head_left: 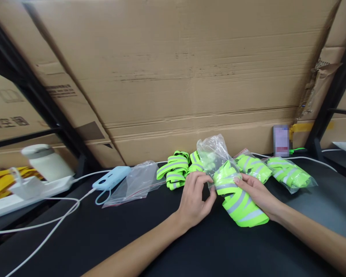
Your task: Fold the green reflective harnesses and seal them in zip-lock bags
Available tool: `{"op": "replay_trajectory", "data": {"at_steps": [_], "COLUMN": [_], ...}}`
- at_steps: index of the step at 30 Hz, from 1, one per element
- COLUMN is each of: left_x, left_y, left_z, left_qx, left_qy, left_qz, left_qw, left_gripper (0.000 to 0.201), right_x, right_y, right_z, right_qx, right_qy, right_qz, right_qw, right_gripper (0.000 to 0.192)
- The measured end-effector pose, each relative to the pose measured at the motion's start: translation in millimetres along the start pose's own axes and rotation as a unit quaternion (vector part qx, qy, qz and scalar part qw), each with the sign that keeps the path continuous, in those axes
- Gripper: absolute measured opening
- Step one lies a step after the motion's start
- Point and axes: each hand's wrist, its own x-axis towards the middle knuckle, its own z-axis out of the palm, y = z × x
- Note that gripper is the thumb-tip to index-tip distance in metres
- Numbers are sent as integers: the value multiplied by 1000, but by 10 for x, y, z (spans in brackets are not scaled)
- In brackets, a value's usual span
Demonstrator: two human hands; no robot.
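Observation:
My right hand [256, 192] grips a bundle of neon-yellow reflective strap [243, 209] with silver stripes, thumb on top. The bundle's upper end sits inside the mouth of a clear plastic bag [215, 148], while its lower part sticks out. My left hand [196, 196] pinches the edge of that bag at the bundle's left side. Just behind, more loose strap bundles [177, 171] lie on the black table. To the right rest two bagged bundles, a nearer one [253, 168] and a farther one [290, 172].
Flat clear zip bags [140, 181] lie left of the bundles, beside a light-blue power bank [111, 178] with a cable. A white bottle [49, 163] and a power strip [57, 187] stand far left. Cardboard [190, 77] walls the back; a small upright card [281, 141] leans there.

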Motion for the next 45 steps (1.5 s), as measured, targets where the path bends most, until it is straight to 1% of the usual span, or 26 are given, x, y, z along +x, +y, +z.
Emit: {"op": "replay_trajectory", "data": {"at_steps": [3,6,9,13,16,19,21,23,25,26,28,31,34,37,40,42,45], "left_x": [-3,-8,-9,-11,-31,-54,-59,-52,-41,-38,-38,-51,-55,-41,-24,-16,-8], "left_y": [-2,9,23,21,15,15,22,35,50,56,61,51,45,69,115,145,178], "left_z": [12,17,22,32,36,20,-2,-23,-31,-28,-12,19,34,36,38,39,38], "left_qx": [-86,-129,-163,-193,-199,-204,-206,-206,-202,-198,-191,-197,-230,-270,-295,-300,-308], "left_qy": [-55,-83,-83,-72,-93,-127,-147,-159,-156,-149,-136,-120,-115,-117,-132,-156,-201], "left_qz": [-30,-42,-39,-40,-66,-92,-85,-56,-22,-10,5,5,-14,-49,-99,-134,-177], "left_qw": [994,987,982,978,973,966,964,964,967,969,972,973,966,955,941,932,913], "left_gripper": [19,33,44,48,47,49,54,67,83,87,86,78,76,71,63,61,64], "right_x": [-2,7,27,51,56,57,61,66,70,72,74,84,104,124,130,121,94], "right_y": [15,40,69,90,69,38,30,34,45,52,66,89,107,118,127,128,113], "right_z": [24,24,-1,-23,-16,-6,-6,-14,-31,-43,-68,-107,-129,-122,-87,-53,-10], "right_qx": [6,7,2,8,9,0,-7,-19,-37,-45,-57,-73,-86,-76,-60,-61,-85], "right_qy": [29,44,49,60,84,104,109,118,134,143,159,165,160,162,157,144,135], "right_qz": [-2,0,-6,-24,-46,-63,-71,-86,-99,-102,-96,-81,-74,-78,-95,-112,-130], "right_qw": [1000,999,999,998,995,993,991,989,985,983,981,980,981,981,981,981,979], "right_gripper": [41,41,41,38,38,45,49,48,45,43,41,38,39,44,56,62,62]}}
